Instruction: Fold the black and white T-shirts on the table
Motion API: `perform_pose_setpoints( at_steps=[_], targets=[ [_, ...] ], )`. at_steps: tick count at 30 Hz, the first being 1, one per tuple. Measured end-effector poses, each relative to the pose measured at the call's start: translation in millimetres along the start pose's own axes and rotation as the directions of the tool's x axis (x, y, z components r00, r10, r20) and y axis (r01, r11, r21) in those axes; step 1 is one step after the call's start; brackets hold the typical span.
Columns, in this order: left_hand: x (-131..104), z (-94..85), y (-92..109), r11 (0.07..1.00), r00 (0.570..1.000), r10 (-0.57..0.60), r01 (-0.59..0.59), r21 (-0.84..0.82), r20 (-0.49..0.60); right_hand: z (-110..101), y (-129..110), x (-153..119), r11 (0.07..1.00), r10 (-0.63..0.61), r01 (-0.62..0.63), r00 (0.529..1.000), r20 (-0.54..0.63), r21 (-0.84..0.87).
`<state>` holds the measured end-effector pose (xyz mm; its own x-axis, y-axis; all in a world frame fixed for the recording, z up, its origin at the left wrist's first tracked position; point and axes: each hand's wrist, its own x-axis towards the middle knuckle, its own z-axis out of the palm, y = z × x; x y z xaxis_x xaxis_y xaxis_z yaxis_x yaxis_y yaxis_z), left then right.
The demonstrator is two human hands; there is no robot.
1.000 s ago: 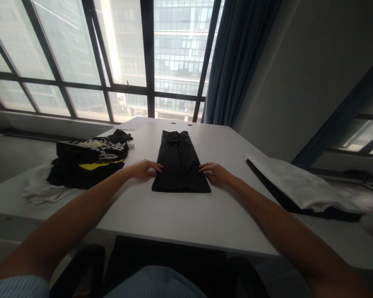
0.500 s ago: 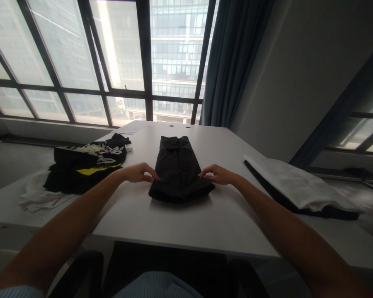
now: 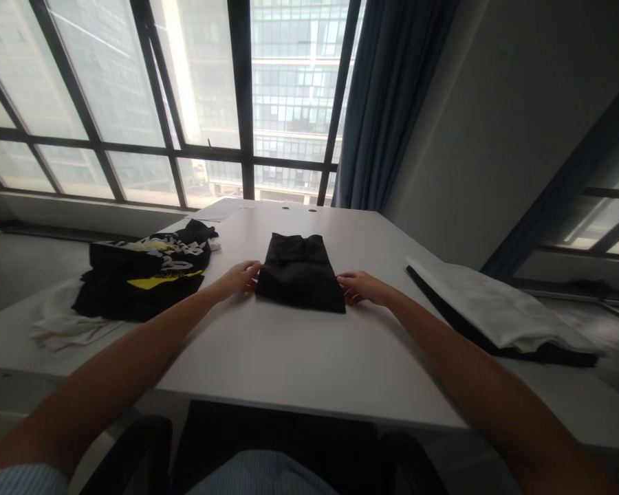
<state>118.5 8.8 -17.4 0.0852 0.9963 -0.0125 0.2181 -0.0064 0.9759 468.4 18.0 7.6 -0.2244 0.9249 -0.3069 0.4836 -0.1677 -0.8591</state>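
Observation:
A folded black shirt (image 3: 300,275) lies as a compact block in the middle of the white table (image 3: 299,361), with what looks like a collar under the fold at its far end. At its left edge, my left hand (image 3: 243,276) has its fingers bent and closed on the cloth. On the opposite side my right hand (image 3: 361,287) grips the right edge, thumb on top and curled fingers low against the side. Some fingertips of both hands are hidden by the cloth.
To the left lies a black T-shirt with white and yellow print (image 3: 149,271), over white cloth (image 3: 75,323). A stack of white and black folded clothes (image 3: 500,306) rests at the right. Paper (image 3: 224,210) lies at the far left corner; a blue curtain (image 3: 386,103) hangs behind.
The shirt's near part has been folded over away from me, so the block is shorter and its near edge lies farther off. Both hands have moved slightly forward along its sides.

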Motion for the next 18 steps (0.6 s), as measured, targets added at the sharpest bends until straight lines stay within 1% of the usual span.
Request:
perform_pose_setpoints(
  at_steps=[3, 6, 8, 11, 14, 16, 18],
  targets=[
    [0, -0.2, -4, 0.992, 0.999, 0.05, -0.052, 0.114, 0.016, 2, 2, 1, 0.999, -0.035, 0.034, 0.999, -0.009, -0.01],
    [-1, -1.8, -6, 0.962, 0.99, 0.104, -0.123, 0.242, 0.092, 5, 2, 2, 0.995, -0.088, 0.089, 0.996, 0.021, -0.034],
    [-2, -2.9, -6, 0.949, 0.981, 0.132, -0.166, 0.269, 0.142, 5, 3, 4, 0.992, -0.101, 0.104, 0.994, 0.041, -0.073],
    [-3, -4.4, -4, 0.94, 0.961, 0.161, -0.219, 0.262, 0.225, 4, 6, 7, 0.985, -0.105, 0.107, 0.994, 0.026, -0.133],
    [-6, -3.1, -3, 0.925, 0.959, 0.159, -0.228, 0.303, 0.236, 1, 7, 8, 0.981, -0.107, 0.107, 0.994, 0.012, -0.163],
    [-9, 0.2, -1, 0.916, 0.963, 0.14, -0.215, 0.34, 0.231, -2, 7, 7, 0.978, -0.098, 0.1, 0.995, 0.017, -0.181],
    [-12, 4.4, 1, 0.917, 0.962, 0.109, -0.194, 0.348, 0.249, -5, 5, 5, 0.975, -0.074, 0.08, 0.997, 0.038, -0.209]
  ],
)
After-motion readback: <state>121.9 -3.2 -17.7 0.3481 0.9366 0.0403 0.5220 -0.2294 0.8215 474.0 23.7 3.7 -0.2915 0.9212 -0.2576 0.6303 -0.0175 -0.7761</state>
